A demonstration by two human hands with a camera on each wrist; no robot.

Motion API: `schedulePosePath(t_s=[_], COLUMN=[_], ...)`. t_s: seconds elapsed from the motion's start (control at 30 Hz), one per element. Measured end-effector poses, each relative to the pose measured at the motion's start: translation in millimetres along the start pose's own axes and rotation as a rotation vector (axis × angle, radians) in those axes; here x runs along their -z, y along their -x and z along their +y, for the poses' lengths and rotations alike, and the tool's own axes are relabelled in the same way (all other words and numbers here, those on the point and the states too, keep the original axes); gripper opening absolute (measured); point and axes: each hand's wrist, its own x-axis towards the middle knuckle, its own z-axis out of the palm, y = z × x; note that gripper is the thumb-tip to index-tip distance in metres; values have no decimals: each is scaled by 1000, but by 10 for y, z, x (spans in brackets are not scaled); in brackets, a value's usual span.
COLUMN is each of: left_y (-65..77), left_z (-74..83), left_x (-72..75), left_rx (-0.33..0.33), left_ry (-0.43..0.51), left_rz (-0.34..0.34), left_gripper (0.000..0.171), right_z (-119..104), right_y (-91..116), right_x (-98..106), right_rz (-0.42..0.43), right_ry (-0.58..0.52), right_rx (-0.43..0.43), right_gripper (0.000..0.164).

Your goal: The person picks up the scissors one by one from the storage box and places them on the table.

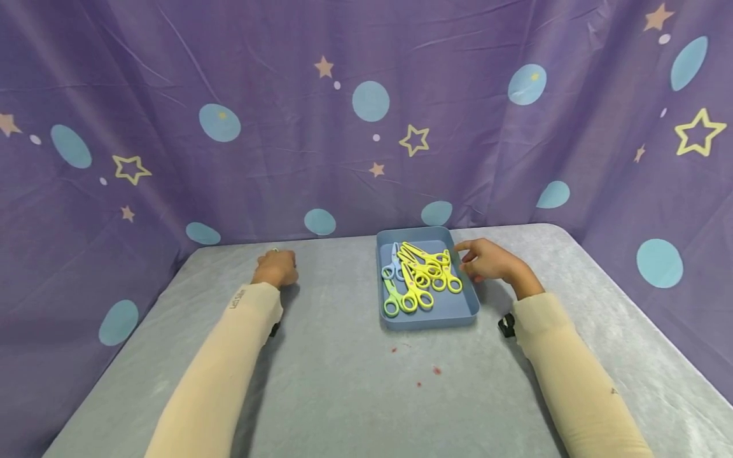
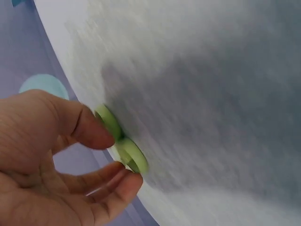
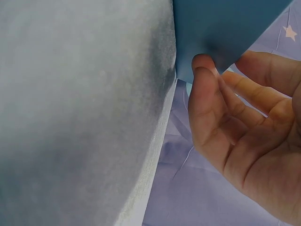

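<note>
Scissors (image 2: 136, 152) sit left of the tray (image 1: 429, 322), the left hand (image 1: 276, 268) pinching their green loops just by the fingertips, so they might twist free, while the right hand (image 1: 490, 260), loosely bent at the tray's right wall, could nudge it by pressing.

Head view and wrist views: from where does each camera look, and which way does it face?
Head: on the head, forward and down at table, blue tray, scissors; left hand, right hand and sleeves show.
Left wrist: on that wrist, towards green loops; left hand shows.
Right wrist: on that wrist, towards the tray; right hand shows.
Shared by head and right wrist: tray, right hand.
</note>
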Motion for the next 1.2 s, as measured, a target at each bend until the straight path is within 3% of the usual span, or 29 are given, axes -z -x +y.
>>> schedulePosePath(t_s=[0.17, 0.33, 0.57, 0.77, 1.2], left_y=[12, 15, 89, 164, 383], left_z=[199, 443, 787, 1045, 1554], left_x=[9, 30, 27, -44, -130], left_rx=[9, -60, -154, -259, -429], left_ry=[73, 93, 153, 143, 134], left_rz=[97, 199, 274, 355, 375], left_gripper=[57, 56, 54, 49, 41], right_z=[-13, -21, -17, -2, -2], right_y=[3, 11, 5, 0, 4], right_x=[-3, -8, -9, -8, -15], right_rz=[-4, -9, -6, -4, 10], right_ry=[-2, -12, -6, -10, -1], right_rx=[1, 7, 19, 17, 22], right_gripper=[57, 58, 57, 57, 56])
